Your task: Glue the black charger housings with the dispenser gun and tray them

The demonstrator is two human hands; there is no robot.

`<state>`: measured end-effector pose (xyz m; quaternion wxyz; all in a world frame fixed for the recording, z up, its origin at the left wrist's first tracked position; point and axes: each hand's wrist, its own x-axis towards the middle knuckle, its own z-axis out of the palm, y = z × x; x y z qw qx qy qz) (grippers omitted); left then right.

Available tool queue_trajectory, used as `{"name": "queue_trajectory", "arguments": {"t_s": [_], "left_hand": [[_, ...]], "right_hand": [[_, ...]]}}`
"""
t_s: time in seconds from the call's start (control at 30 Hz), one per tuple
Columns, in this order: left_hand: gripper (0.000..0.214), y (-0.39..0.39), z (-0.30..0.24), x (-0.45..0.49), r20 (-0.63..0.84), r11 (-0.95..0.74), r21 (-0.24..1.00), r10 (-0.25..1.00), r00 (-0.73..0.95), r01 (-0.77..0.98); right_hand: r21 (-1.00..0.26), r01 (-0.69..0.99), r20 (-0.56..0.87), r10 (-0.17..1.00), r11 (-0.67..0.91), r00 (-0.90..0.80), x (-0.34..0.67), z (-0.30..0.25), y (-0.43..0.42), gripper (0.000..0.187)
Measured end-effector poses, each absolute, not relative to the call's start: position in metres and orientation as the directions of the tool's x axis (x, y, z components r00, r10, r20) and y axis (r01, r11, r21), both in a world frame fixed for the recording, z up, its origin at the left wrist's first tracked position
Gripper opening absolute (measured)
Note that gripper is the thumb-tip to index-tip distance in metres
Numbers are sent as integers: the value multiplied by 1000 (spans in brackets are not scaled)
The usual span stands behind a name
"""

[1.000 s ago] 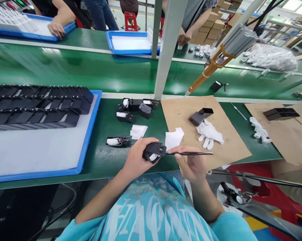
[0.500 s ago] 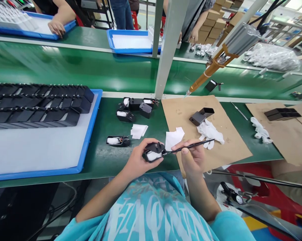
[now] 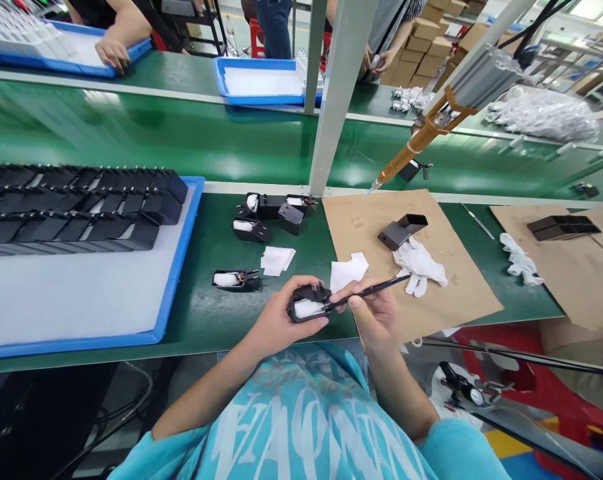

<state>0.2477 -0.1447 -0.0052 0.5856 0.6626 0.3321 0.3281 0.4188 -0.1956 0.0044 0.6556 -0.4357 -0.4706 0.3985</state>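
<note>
Two hands worked together at the near edge of the green bench (image 3: 206, 320). The left hand (image 3: 274, 320) was clamped around a small black housing (image 3: 309, 305) with a white part showing inside it, held just above the bench edge. The right hand (image 3: 374, 313) pinched a thin black tool (image 3: 369, 292) between its fingertips, and the tool's tip reached into the open side of the housing, so the hands were nearly touching.

Just beyond them lay two white paper scraps (image 3: 349, 272), one on the green surface and one at the edge of a brown cardboard sheet (image 3: 371, 220). A similar black part (image 3: 235, 279) lay to the left of the hands, and a cluster of further ones (image 3: 274, 212) sat farther back near a grey post (image 3: 339, 93). On the cardboard rested a white glove (image 3: 419, 263) touching a dark angled block (image 3: 401, 231). To the left, a blue-rimmed tray (image 3: 179, 267) carried rows of black housings (image 3: 76, 207).

Farther off, an orange dispenser nozzle (image 3: 404, 158) hung tilted over the conveyor. Across the belt, another person's hand (image 3: 112, 52) rested on a second blue tray (image 3: 261, 80)'s neighbour.
</note>
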Motion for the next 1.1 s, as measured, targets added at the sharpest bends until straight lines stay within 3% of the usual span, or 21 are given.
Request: {"name": "queue_trajectory", "arguments": {"t_s": [0.1, 0.23, 0.3, 0.37, 0.47, 0.57, 0.67, 0.8, 0.97, 1.1], "left_hand": [[51, -146, -6, 248, -7, -9, 1000, 811, 585, 24], [58, -144, -9, 246, -77, 115, 993, 812, 579, -29], [59, -143, -9, 246, -99, 148, 988, 815, 572, -40], [60, -142, -9, 245, -105, 166, 984, 819, 565, -58], [58, -142, -11, 246, -90, 152, 986, 834, 544, -70], [60, -143, -13, 247, -73, 79, 997, 857, 510, 9], [63, -145, -12, 248, -26, -12, 997, 871, 491, 74], [59, -144, -9, 249, 125, -190, 978, 868, 480, 90], [59, -140, -15, 247, 280, -386, 911, 838, 468, 145], [64, -140, -22, 244, 341, -438, 885, 840, 422, 156]], "right_hand": [[-949, -106, 263, 931, 297, 254, 418, 5, -195, 13], [-937, -34, 300, 847, 349, 438, 439, 6, -194, 12], [-966, 86, 253, 842, 242, 475, 461, 4, -194, 21], [-952, 304, 150, 899, 19, 412, 486, -2, -193, 30], [-699, 691, 67, 945, -184, 319, 513, -14, -193, 36], [-483, 853, 201, 923, -198, 328, 517, -22, -192, 38], [-514, 842, 320, 874, -165, 367, 506, -23, -191, 38], [-601, 792, 331, 869, -105, 367, 500, -18, -182, 34], [-844, 529, 372, 801, 82, 469, 540, -6, -126, 67], [-905, 368, 376, 803, 212, 463, 583, 7, -47, 79]]}}
